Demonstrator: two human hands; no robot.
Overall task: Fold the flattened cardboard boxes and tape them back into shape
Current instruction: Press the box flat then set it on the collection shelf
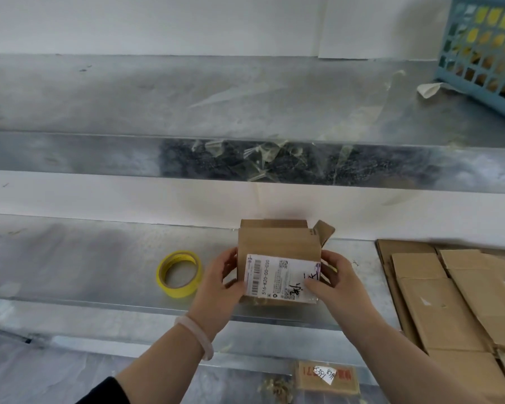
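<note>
A small brown cardboard box with a white shipping label facing me stands on the metal shelf. Its far flaps stick up loosely. My left hand grips the box's left side, thumb on the label's lower left corner. My right hand grips the right side, thumb pressed on the label near handwritten marks. A yellow roll of tape lies flat on the shelf just left of my left hand. A pile of flattened cardboard boxes lies at the right.
A blue plastic basket stands on the upper shelf at the far right, with scraps of tape nearby. Old tape strips cling to the shelf edge above. A small flat cardboard piece with a sticker lies on the lower level.
</note>
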